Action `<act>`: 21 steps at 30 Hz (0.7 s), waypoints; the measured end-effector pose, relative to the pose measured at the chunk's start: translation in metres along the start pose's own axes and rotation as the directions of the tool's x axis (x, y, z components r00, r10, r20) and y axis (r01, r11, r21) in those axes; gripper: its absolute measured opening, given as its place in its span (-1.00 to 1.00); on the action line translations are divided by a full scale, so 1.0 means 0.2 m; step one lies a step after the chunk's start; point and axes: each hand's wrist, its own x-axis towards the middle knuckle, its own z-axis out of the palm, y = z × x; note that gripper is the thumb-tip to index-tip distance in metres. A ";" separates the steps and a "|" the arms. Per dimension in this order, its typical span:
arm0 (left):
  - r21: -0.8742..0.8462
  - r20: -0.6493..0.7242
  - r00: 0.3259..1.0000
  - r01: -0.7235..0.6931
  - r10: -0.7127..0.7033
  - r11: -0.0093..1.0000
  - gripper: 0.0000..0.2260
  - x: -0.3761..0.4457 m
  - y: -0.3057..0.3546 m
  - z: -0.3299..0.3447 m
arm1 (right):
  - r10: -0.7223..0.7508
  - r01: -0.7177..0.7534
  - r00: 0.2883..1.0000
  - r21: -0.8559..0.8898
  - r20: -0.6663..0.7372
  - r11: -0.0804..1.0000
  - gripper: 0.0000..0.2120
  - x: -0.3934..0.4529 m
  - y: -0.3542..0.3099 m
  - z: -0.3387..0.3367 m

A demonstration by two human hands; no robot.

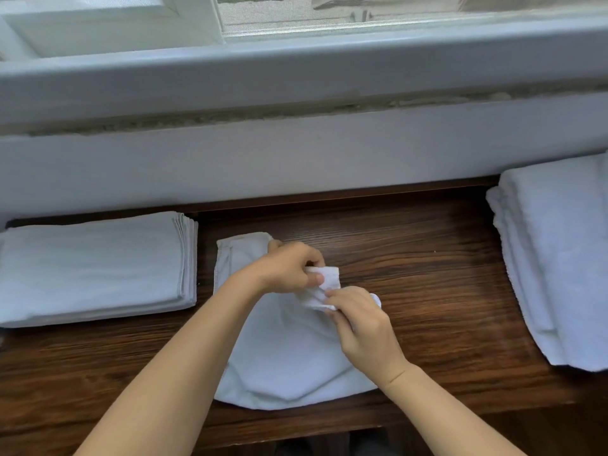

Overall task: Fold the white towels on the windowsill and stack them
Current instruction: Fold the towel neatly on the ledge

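Note:
A white towel (283, 353) lies partly folded in the middle of the dark wooden sill (427, 258). My left hand (286, 268) pinches a bunched corner of it, lifted a little off the wood. Just below and to the right, my right hand (362, 324) grips the same raised edge. On the left sits a neat stack of folded white towels (95, 268). A thicker pile of white towels (556, 258) lies at the right edge.
A white wall ledge (296, 153) and the window frame (197, 24) rise behind the sill. The front edge of the wooden surface (296, 429) runs across the bottom, with dark floor below it.

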 end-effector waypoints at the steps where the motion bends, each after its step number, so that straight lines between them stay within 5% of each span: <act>1: -0.076 -0.078 0.997 -0.001 -0.005 0.997 -0.91 -0.01 0.00 0.01 | 0.060 -0.061 0.997 -0.010 -0.045 0.998 -0.88 0.01 -0.01 0.00; 5: -0.289 -0.258 0.965 -0.131 0.054 0.948 -0.89 -0.05 -0.01 0.08 | 0.343 -0.337 0.922 0.066 -0.178 0.939 -0.93 0.08 -0.07 -0.04; 8: -0.348 -0.296 0.951 -0.193 0.088 0.918 -0.90 -0.08 0.00 0.11 | 0.574 -0.531 0.814 0.292 -0.085 0.796 -0.92 0.15 -0.08 -0.08; 21: -0.460 -0.325 0.943 -0.224 0.071 0.859 -0.84 -0.10 0.00 0.18 | 0.593 -0.524 0.804 0.420 -0.043 0.741 -0.82 0.24 -0.09 -0.07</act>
